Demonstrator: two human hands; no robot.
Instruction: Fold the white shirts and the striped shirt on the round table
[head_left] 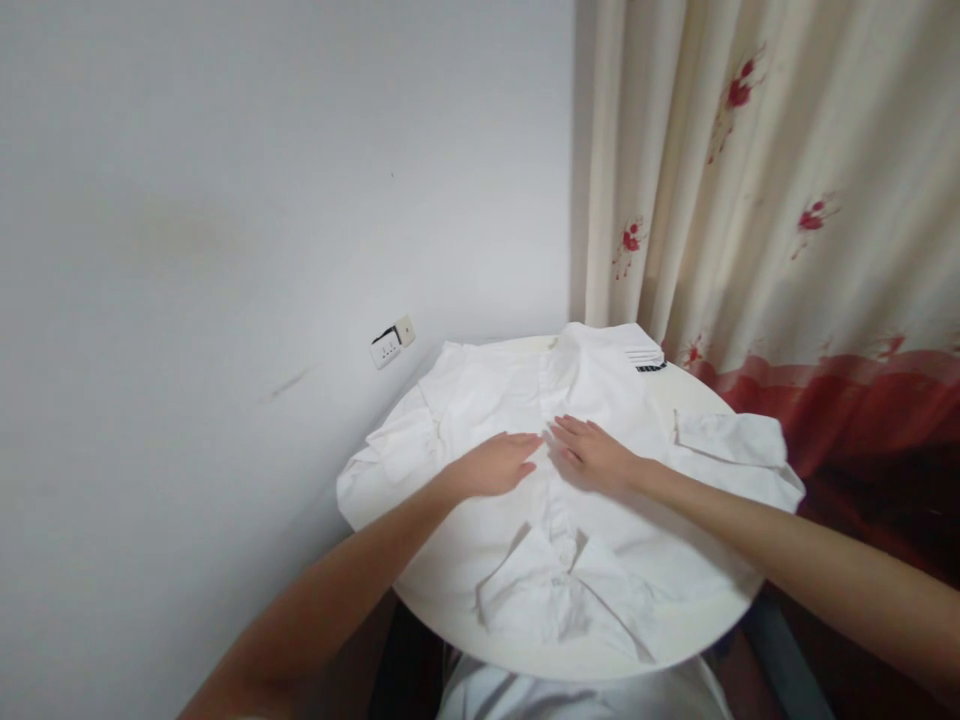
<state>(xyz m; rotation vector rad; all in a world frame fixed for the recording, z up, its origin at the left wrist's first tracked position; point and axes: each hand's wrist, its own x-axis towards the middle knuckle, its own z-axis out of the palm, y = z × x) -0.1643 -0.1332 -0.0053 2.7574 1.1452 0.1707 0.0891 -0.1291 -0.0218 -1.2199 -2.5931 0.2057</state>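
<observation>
A white collared shirt (487,395) lies spread face up on a round white table (525,660), its collar (525,590) toward me and its hem at the far side. My left hand (499,463) rests flat on the shirt just left of the button strip, fingers stretched out. On the other side of the strip, my right hand (592,452) lies flat with its fingers slightly spread. Both sets of fingertips come close to each other near the middle. The sleeves reach out to the left and right, with the right cuff (727,438) folded over near the table's edge.
A pale wall (225,250) runs along the left, with a socket (386,348) just beyond the table. Behind the table on the right hangs a cream curtain (750,220) with red flowers and a red lower band. Black-and-white stripes (649,362) show near the shirt's far right corner.
</observation>
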